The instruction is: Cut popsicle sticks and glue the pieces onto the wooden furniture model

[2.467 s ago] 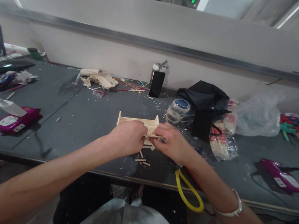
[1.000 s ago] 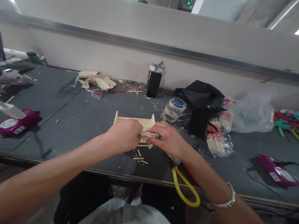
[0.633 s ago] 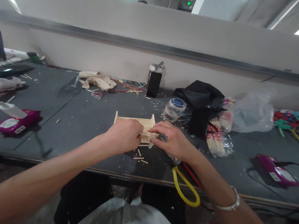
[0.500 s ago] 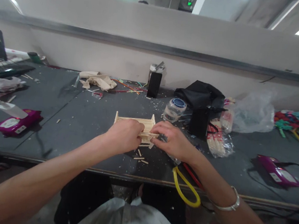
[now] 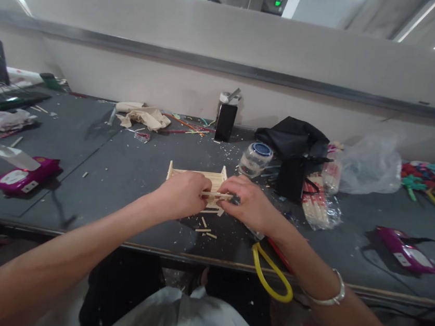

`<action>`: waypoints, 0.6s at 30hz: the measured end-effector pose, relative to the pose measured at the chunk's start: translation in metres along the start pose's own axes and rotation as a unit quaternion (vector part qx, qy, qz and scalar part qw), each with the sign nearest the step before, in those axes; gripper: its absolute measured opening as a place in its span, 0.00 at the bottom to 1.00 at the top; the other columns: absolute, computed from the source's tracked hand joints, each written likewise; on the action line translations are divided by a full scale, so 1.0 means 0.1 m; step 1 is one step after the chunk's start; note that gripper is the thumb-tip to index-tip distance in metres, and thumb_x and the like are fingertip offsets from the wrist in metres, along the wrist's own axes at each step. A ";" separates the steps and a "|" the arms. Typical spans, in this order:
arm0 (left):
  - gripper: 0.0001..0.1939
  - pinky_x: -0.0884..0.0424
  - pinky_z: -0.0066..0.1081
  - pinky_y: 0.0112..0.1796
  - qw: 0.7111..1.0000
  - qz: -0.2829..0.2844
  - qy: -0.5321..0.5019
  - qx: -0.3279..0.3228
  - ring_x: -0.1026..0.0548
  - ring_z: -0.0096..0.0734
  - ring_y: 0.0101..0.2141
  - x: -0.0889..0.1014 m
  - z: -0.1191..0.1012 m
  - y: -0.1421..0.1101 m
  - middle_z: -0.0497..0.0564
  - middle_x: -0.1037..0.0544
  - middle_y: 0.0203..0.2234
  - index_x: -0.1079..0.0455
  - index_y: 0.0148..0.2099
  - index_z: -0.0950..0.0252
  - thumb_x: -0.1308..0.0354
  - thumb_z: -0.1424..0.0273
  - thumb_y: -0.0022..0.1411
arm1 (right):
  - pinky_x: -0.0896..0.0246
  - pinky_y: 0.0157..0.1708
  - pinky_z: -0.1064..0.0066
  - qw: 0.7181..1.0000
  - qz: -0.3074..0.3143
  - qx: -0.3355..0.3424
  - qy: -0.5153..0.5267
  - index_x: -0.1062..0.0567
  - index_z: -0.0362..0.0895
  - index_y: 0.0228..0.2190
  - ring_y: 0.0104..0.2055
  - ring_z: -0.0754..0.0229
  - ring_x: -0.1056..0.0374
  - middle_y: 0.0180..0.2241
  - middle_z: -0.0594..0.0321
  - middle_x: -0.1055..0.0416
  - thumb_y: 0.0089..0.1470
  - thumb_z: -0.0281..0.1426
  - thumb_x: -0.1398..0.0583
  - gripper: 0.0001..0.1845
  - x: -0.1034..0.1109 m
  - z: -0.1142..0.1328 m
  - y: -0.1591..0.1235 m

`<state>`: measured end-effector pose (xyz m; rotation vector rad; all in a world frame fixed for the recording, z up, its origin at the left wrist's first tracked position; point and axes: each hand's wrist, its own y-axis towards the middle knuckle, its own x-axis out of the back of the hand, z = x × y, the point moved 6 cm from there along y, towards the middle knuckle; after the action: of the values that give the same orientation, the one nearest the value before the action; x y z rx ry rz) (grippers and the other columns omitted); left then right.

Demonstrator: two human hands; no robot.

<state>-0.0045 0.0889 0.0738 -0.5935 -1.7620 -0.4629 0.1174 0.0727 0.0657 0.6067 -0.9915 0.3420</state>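
Observation:
A small frame of pale wooden sticks (image 5: 205,177) rests on the dark grey table (image 5: 131,163). My left hand (image 5: 182,194) is closed as a fist at the frame's near edge, pinching a thin wooden stick (image 5: 217,195). My right hand (image 5: 251,204) is closed on the stick's other end and on a small dark tool whose tip shows by the fingers. Short cut stick pieces (image 5: 205,229) lie on the table just below the hands. A silver bracelet (image 5: 328,300) is on my right wrist.
Yellow-handled pliers (image 5: 269,279) lie by the table's front edge. A black box (image 5: 293,177), a clear jar (image 5: 256,159), bagged chopsticks (image 5: 317,200), a black bottle (image 5: 226,117), a clear bag (image 5: 372,165), a beige cloth (image 5: 142,115) and purple glue guns (image 5: 23,176) surround the frame.
Both hands stay at the stick frame. The right hand has shifted a little and gripped the stick and dark tool more tightly. The view has tilted slightly.

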 end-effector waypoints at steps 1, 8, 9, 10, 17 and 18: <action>0.07 0.38 0.30 0.27 1.000 0.001 -0.001 0.001 0.27 0.35 0.30 0.00 0.00 0.00 0.53 0.23 0.27 0.29 0.27 0.65 0.49 0.74 0.52 | 0.43 0.41 0.68 1.000 0.002 0.001 0.000 0.27 0.43 0.30 0.37 0.58 0.37 0.32 0.62 0.28 0.50 0.24 0.38 0.03 0.00 0.00 0.00; 0.06 0.34 0.32 0.31 0.997 -0.045 0.063 -0.005 0.26 0.38 0.33 0.00 -0.03 -0.07 0.54 0.24 0.31 0.30 0.33 0.66 0.48 0.74 0.54 | 0.43 0.40 0.67 1.000 0.005 -0.003 -0.008 0.27 0.42 0.29 0.36 0.58 0.38 0.31 0.61 0.28 0.51 0.24 0.39 0.03 -0.01 -0.01 0.03; 0.05 0.34 0.32 0.32 0.996 -0.049 0.069 -0.009 0.26 0.38 0.33 -0.01 -0.04 -0.08 0.53 0.24 0.30 0.30 0.33 0.66 0.47 0.74 0.54 | 0.43 0.40 0.67 1.000 0.007 -0.002 -0.008 0.27 0.42 0.29 0.36 0.58 0.38 0.31 0.61 0.28 0.51 0.24 0.39 0.02 -0.01 -0.01 0.03; 0.05 0.34 0.33 0.32 0.996 -0.054 0.073 -0.013 0.26 0.38 0.33 -0.01 -0.05 -0.10 0.53 0.25 0.30 0.30 0.33 0.66 0.47 0.74 0.54 | 0.43 0.40 0.67 1.000 0.007 -0.001 -0.008 0.27 0.42 0.29 0.36 0.58 0.38 0.31 0.61 0.28 0.51 0.24 0.39 0.02 -0.01 0.00 0.04; 0.09 0.34 0.37 0.35 0.967 -0.194 0.154 -0.061 0.31 0.41 0.37 0.10 -0.22 -0.24 0.54 0.30 0.39 0.33 0.42 0.63 0.46 0.75 0.58 | 0.43 0.40 0.67 1.000 0.011 0.016 -0.003 0.27 0.42 0.29 0.35 0.59 0.36 0.30 0.61 0.27 0.52 0.26 0.38 0.01 0.00 0.01 0.04; 0.08 0.34 0.38 0.35 0.960 -0.207 0.174 -0.074 0.31 0.41 0.37 0.10 -0.25 -0.27 0.54 0.31 0.38 0.33 0.42 0.62 0.47 0.74 0.59 | 0.43 0.40 0.67 1.000 0.009 0.017 -0.001 0.27 0.43 0.29 0.35 0.59 0.36 0.30 0.61 0.27 0.53 0.27 0.38 0.01 0.00 0.01 0.04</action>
<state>-0.0040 0.0547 0.0896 -0.2191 -1.5159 -0.9373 0.1148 0.0755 0.0672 0.6297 -0.9951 0.3759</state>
